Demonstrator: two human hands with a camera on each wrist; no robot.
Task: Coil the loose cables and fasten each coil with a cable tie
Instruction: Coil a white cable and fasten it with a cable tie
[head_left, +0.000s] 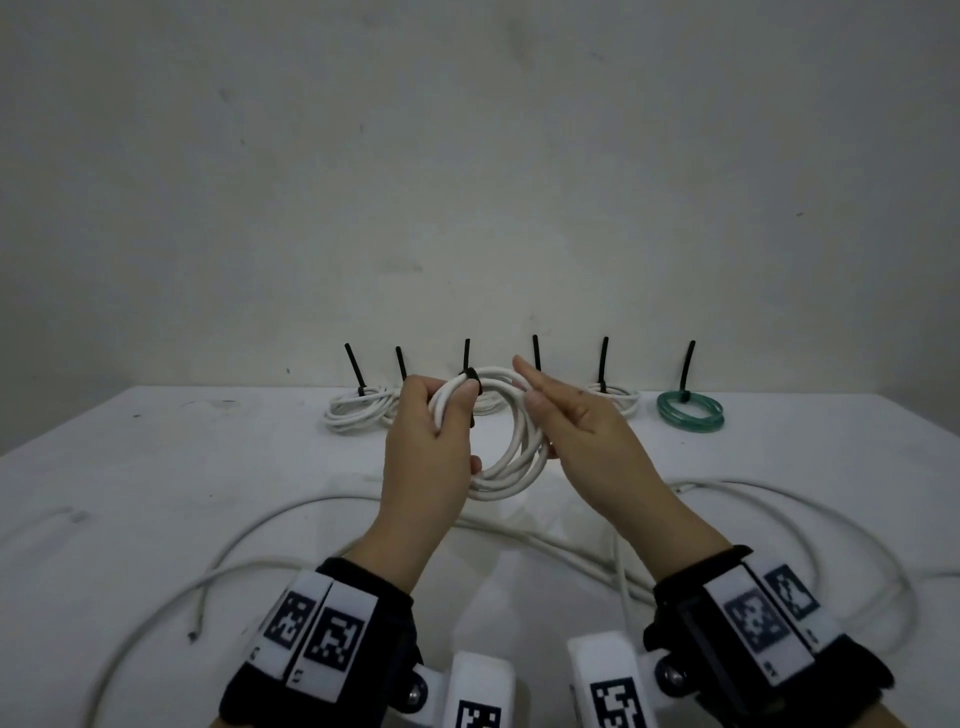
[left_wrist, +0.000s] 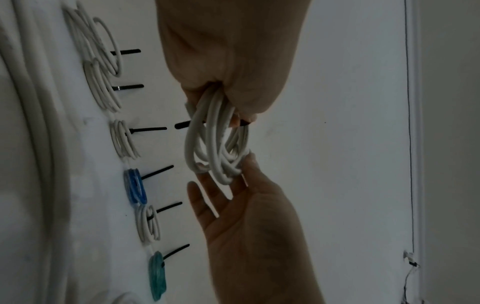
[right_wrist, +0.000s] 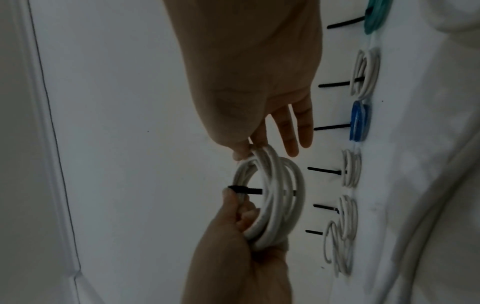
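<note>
A white cable coil (head_left: 511, 467) (left_wrist: 215, 148) (right_wrist: 275, 197) hangs in the air above the white table (head_left: 156, 457). My left hand (head_left: 457, 410) grips its left side, the thumb pressing on a black cable tie (head_left: 471, 375) (right_wrist: 244, 190) wrapped round the strands at the top. The tie's tail (left_wrist: 182, 125) sticks out sideways. My right hand (head_left: 535, 395) pinches the coil's right side between thumb and forefinger, with its other fingers (right_wrist: 298, 127) held straight.
Several tied coils stand in a row at the table's back edge, their black tie tails upright: white ones (head_left: 358, 410) (head_left: 613, 397), a green one (head_left: 690, 410) and a blue one (left_wrist: 135, 185). Loose white cables (head_left: 311, 525) (head_left: 779, 499) sprawl across the near table.
</note>
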